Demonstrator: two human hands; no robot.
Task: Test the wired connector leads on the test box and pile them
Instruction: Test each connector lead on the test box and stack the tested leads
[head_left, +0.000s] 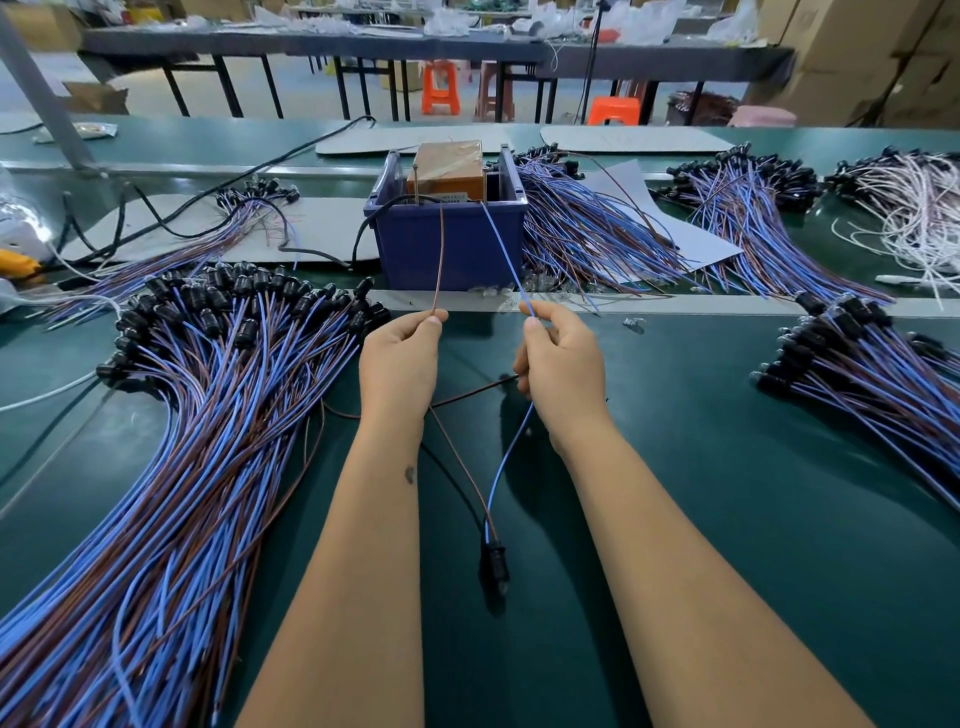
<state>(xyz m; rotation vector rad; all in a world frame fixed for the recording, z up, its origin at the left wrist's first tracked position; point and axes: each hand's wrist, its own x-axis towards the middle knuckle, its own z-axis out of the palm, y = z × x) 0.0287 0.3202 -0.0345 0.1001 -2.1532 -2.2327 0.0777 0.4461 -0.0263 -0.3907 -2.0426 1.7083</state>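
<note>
2 hands work over the green desk (727, 519), each pinching 1 wire of a single lead. The left hand (400, 358) pinches the brown wire (440, 249) between thumb and forefinger; the right hand (561, 358) pinches the blue wire (506, 254) the same way, its other fingers curled. Both wire ends reach up to the blue test box (447, 244) near the desk's far edge, which carries 1 orange block (449, 166). The lead's 1 black connector (493, 564) lies on the desk between the forearms, towards the near edge. 1 large pile of leads (171, 441) spreads along the left edge. 1 smaller pile (872, 364) lies at the right edge, and 1 heap (587, 228) lies just right of the box. 2 orange stools (440, 85) stand beyond the desk.
</note>
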